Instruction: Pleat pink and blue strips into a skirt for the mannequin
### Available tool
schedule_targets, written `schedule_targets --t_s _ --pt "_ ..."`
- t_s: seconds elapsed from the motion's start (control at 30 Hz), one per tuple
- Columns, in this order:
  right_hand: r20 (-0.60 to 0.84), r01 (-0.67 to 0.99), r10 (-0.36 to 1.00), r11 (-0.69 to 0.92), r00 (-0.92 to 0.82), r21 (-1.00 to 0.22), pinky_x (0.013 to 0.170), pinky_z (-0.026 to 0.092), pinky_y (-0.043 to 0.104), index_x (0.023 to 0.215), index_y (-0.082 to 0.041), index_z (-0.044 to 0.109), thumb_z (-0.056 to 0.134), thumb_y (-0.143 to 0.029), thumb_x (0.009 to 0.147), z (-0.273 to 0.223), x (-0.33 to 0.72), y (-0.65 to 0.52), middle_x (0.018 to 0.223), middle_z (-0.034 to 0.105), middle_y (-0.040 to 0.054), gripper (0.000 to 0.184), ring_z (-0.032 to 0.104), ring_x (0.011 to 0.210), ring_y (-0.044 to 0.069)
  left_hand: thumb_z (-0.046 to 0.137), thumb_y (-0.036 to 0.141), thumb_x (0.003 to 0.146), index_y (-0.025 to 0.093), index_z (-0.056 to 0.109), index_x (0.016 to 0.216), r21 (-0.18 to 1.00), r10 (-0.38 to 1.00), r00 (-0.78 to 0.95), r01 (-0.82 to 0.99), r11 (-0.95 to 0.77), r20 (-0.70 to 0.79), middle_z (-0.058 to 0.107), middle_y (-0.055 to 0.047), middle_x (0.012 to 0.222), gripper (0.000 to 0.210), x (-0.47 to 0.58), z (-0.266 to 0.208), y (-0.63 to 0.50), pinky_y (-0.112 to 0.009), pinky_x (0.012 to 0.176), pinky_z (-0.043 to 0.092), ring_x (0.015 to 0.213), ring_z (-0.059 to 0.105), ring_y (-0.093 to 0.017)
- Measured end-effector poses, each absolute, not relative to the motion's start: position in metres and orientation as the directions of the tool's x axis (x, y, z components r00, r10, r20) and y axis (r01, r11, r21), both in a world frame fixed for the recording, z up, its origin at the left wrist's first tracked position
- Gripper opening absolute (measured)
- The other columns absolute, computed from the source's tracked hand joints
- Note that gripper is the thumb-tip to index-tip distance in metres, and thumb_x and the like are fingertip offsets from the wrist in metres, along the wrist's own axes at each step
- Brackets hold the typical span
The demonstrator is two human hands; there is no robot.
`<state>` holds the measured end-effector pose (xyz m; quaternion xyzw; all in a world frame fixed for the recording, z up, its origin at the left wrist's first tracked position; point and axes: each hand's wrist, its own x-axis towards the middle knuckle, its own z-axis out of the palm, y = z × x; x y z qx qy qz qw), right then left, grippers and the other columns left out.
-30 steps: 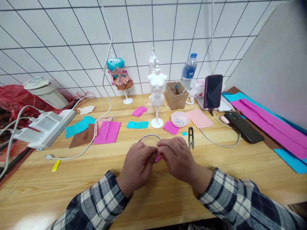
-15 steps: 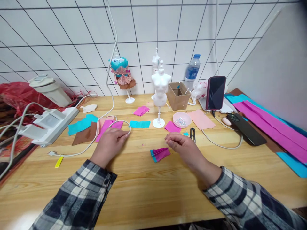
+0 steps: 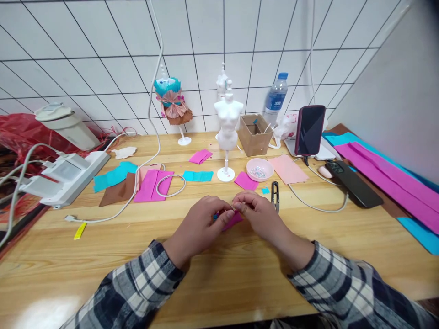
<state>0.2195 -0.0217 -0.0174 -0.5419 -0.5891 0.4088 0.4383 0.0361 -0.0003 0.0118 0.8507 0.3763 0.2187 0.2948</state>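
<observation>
My left hand (image 3: 200,226) and my right hand (image 3: 260,217) meet in front of the white dress-form stand (image 3: 227,121). Thumbs and forefingers are pinched, and the fingertips almost touch. Whatever is between them is too small to make out. Just beneath the fingers lies a pleated piece of magenta and blue crepe paper (image 3: 234,221), mostly covered by my left hand. Close to my right hand are black thread snips (image 3: 275,195), a small blue scrap (image 3: 265,190) and a pink bowl (image 3: 252,174) of shiny beads.
A decorated dress form (image 3: 174,107), a cardboard box (image 3: 254,137) and a water bottle (image 3: 276,96) stand along the wall. White cable (image 3: 158,187) loops over paper pieces at left, near a power strip (image 3: 78,180). Phones (image 3: 358,185) and long paper strips (image 3: 394,178) lie right.
My left hand has moved right, away from the cable loop, to my right hand's fingertips. It now covers much of the pleated paper. My right hand has barely moved.
</observation>
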Motion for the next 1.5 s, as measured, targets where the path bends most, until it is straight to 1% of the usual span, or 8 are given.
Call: schedule_targets --t_s 0.3,0.77,0.93,1.1,1.17,1.27,1.37,1.5 --pt "0.167 0.334 0.985 0.168 -0.032 -0.928 0.063 0.045 0.029 0.077 -0.020 0.068 0.060 -0.027 0.086 -0.021 0.213 -0.024 0.082 0.064 0.0027 0.013 0.057 0.076 0.016 0.057 0.034 0.091 0.021 0.072 0.082 0.570 0.795 0.564 0.587 -0.575 0.223 0.065 -0.002 0.070 0.022 0.037 0.000 -0.001 -0.031 0.067 0.036 0.068 0.055 -0.016" --pt "0.118 0.242 0.991 0.132 -0.069 -0.961 0.067 0.048 0.030 0.076 -0.019 0.069 0.064 -0.031 0.083 -0.017 0.213 -0.025 0.085 0.067 0.0044 0.015 0.060 0.081 0.017 0.057 0.024 0.082 0.017 0.067 0.062 0.773 0.872 0.443 0.471 -0.426 0.210 0.067 0.000 0.062 0.024 0.041 0.005 -0.005 -0.026 0.065 0.042 0.063 0.057 -0.013" --pt "0.111 0.209 0.993 0.119 -0.049 -0.971 0.056 0.043 0.026 0.076 -0.019 0.067 0.065 -0.031 0.081 -0.013 0.208 -0.030 0.075 0.063 0.0004 0.013 0.051 0.061 0.011 0.056 0.024 0.079 0.016 0.064 0.057 0.837 0.889 0.416 0.403 -0.370 0.193 0.063 -0.001 0.058 0.025 0.042 0.007 -0.008 -0.024 0.060 0.042 0.059 0.056 -0.013" --pt "0.250 0.249 0.967 0.230 0.051 -0.941 0.049 0.039 0.023 0.074 -0.019 0.066 0.068 -0.026 0.078 -0.006 0.202 -0.038 0.077 0.062 0.0002 0.008 0.043 0.053 0.008 0.057 0.027 0.081 0.016 0.067 0.057 0.906 0.886 0.441 0.301 -0.298 0.146 0.065 -0.003 0.061 0.027 0.039 0.009 -0.010 -0.026 0.064 0.045 0.063 0.058 -0.014" --pt "0.238 0.250 0.969 0.216 0.061 -0.944 0.046 0.038 0.022 0.080 -0.020 0.067 0.070 -0.026 0.077 -0.006 0.203 -0.038 0.080 0.063 -0.0001 0.007 0.042 0.051 0.007 0.058 0.027 0.081 0.016 0.067 0.058 0.914 0.884 0.441 0.274 -0.299 0.157 0.065 -0.003 0.062 0.027 0.038 0.008 -0.012 -0.027 0.064 0.046 0.063 0.058 -0.015" --pt "0.176 0.221 0.977 0.146 0.123 -0.964 0.041 0.034 0.021 0.104 -0.022 0.062 0.071 -0.028 0.077 -0.006 0.209 -0.036 0.087 0.064 -0.0014 0.029 0.038 0.045 0.004 0.058 0.027 0.081 0.017 0.067 0.060 0.907 0.873 0.445 0.253 -0.335 0.198 0.064 -0.003 0.062 0.026 0.037 0.007 -0.014 -0.027 0.064 0.045 0.063 0.057 -0.015" --pt "0.362 0.378 0.925 0.296 0.117 -0.877 0.046 0.038 0.023 0.100 -0.023 0.065 0.069 -0.026 0.083 -0.004 0.216 -0.037 0.083 0.064 -0.0015 0.018 0.040 0.047 0.006 0.057 0.030 0.085 0.017 0.070 0.067 0.896 0.887 0.420 0.295 -0.332 0.191 0.066 -0.004 0.065 0.026 0.037 0.006 -0.015 -0.028 0.065 0.045 0.066 0.058 -0.016" --pt "0.560 0.547 0.824 0.512 -0.092 -0.663 0.058 0.046 0.025 0.094 -0.024 0.072 0.064 -0.024 0.089 -0.005 0.219 -0.042 0.083 0.068 0.0016 0.010 0.056 0.065 0.012 0.055 0.032 0.090 0.018 0.073 0.077 0.855 0.882 0.419 0.357 -0.376 0.213 0.071 -0.004 0.073 0.026 0.036 0.005 -0.013 -0.029 0.070 0.046 0.073 0.062 -0.017"
